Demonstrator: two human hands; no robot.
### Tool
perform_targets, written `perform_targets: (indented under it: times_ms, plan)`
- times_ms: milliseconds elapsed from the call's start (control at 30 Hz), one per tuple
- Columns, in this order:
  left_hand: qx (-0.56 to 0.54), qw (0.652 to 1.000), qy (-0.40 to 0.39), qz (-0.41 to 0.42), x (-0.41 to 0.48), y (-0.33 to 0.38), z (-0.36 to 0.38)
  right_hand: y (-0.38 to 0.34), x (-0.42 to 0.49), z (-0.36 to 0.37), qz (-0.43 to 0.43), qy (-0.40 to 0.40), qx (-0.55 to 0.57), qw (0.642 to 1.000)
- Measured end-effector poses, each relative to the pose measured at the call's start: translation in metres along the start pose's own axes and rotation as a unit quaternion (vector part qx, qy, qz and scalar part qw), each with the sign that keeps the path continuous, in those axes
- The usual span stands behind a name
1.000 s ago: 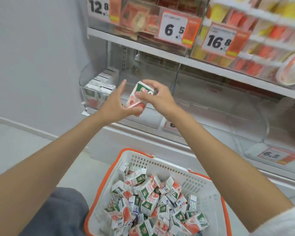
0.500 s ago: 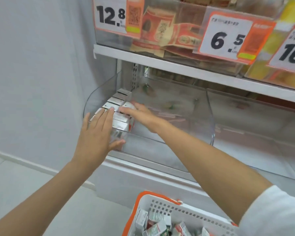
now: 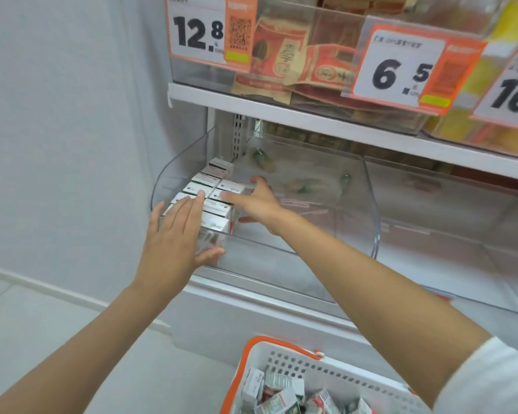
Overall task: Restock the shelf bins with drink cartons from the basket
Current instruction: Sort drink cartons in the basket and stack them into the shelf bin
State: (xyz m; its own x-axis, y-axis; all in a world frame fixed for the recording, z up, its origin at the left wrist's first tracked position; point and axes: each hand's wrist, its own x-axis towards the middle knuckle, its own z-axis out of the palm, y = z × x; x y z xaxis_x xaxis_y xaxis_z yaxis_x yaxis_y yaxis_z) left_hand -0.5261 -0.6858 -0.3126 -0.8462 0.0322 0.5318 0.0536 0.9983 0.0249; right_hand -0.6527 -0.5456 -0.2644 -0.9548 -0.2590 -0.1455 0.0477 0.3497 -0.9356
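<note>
Drink cartons (image 3: 214, 201) fill the clear shelf bin's (image 3: 356, 204) left side; left hand (image 3: 174, 237) spread flat outside, right hand (image 3: 251, 204) spread inside. More cartons fill the near basket (image 3: 326, 372).

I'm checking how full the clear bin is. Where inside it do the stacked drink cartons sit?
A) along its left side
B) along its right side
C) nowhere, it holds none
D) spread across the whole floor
A: the drink cartons stand in rows against the left wall of the clear bin, between the left hand and the right hand; the bin's right part holds none.
</note>
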Motion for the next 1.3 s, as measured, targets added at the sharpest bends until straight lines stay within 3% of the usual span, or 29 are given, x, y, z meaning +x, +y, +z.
perform_targets:
  times_ms: [167,300,367,500,600,733,800,967,1167,1233,1300]
  plan:
    - [0.034,0.996,-0.051,-0.067,-0.007,0.019,-0.02,0.002,-0.041,-0.027,-0.139,0.04,-0.176,0.974]
    - [0.013,0.992,-0.046,-0.114,-0.027,0.056,-0.042,0.023,-0.114,-0.065,-0.32,0.114,-0.343,0.876]
    - [-0.005,0.993,-0.047,-0.111,-0.045,0.08,-0.045,0.047,-0.152,-0.078,-0.341,0.136,-0.337,0.867]
    - [-0.13,0.973,-0.16,-0.1,-0.103,0.135,-0.026,0.138,-0.22,-0.109,-0.235,0.064,-0.325,0.914]
    - [-0.253,0.908,-0.299,-0.148,-0.16,0.176,-0.002,0.227,-0.263,-0.145,-0.068,-0.027,-0.351,0.934]
    - [-0.357,0.827,-0.392,-0.188,-0.208,0.217,0.023,0.312,-0.302,-0.185,0.111,-0.072,-0.328,0.935]
    - [-0.385,0.801,-0.415,-0.194,-0.214,0.228,0.031,0.332,-0.304,-0.187,0.145,-0.074,-0.289,0.943]
    - [-0.35,0.807,-0.447,-0.163,-0.212,0.234,0.042,0.348,-0.275,-0.146,0.247,0.015,-0.148,0.958]
    - [-0.33,0.806,-0.451,-0.192,-0.213,0.229,0.049,0.343,-0.26,-0.122,0.243,0.043,-0.251,0.936]
    - [-0.349,0.793,-0.449,-0.218,-0.213,0.23,0.052,0.336,-0.262,-0.13,0.238,0.056,-0.194,0.95]
    - [-0.381,0.773,-0.433,-0.262,-0.211,0.234,0.054,0.324,-0.266,-0.135,0.23,0.039,-0.054,0.971]
